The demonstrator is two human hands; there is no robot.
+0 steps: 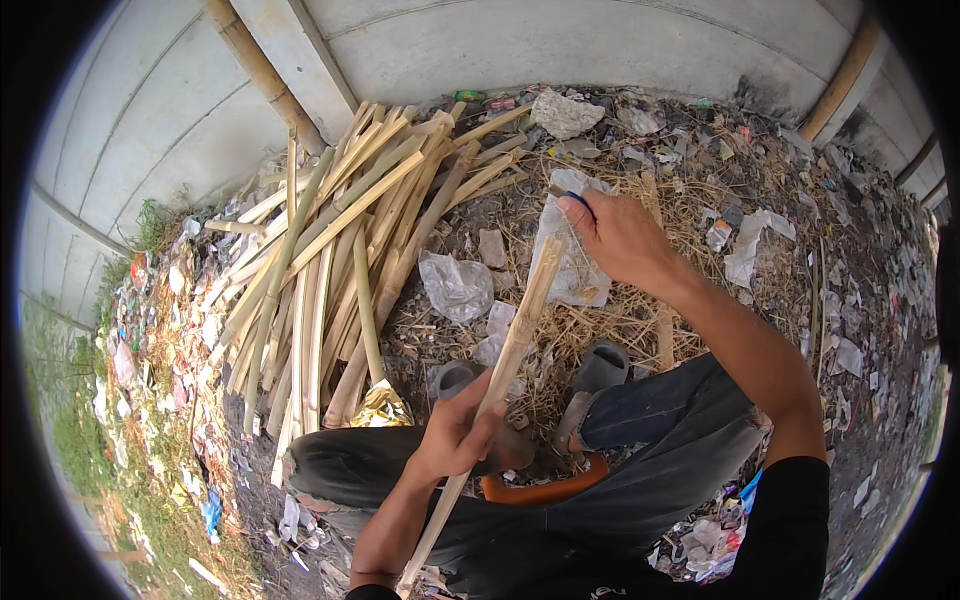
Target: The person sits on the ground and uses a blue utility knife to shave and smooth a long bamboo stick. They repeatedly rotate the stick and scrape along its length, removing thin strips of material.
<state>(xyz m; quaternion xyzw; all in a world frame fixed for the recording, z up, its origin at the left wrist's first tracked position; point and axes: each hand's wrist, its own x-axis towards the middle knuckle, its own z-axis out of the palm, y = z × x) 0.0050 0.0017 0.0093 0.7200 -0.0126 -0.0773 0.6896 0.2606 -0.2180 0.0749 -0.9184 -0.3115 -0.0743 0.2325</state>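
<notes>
My left hand [461,432] is wrapped round a long split bamboo strip [520,335], which slants from my lap up toward the middle. The strip's upper end stands free below my other hand. My right hand [625,237] is closed on a blue-handled knife [572,197] beyond that end, apart from the strip; my fingers hide much of the knife. Left of my hands lies a large pile of bamboo strips [375,240], crossing one another. Pale shavings [640,330] are strewn over the ground below my right hand.
My bent knees frame grey sandals [603,367] and something orange [545,487] under me. Crumpled clear plastic [456,287] and a pale rock [567,114] lie ahead. Litter covers the ground. A grey panel wall [560,50] with bamboo poles [262,70] runs along the back.
</notes>
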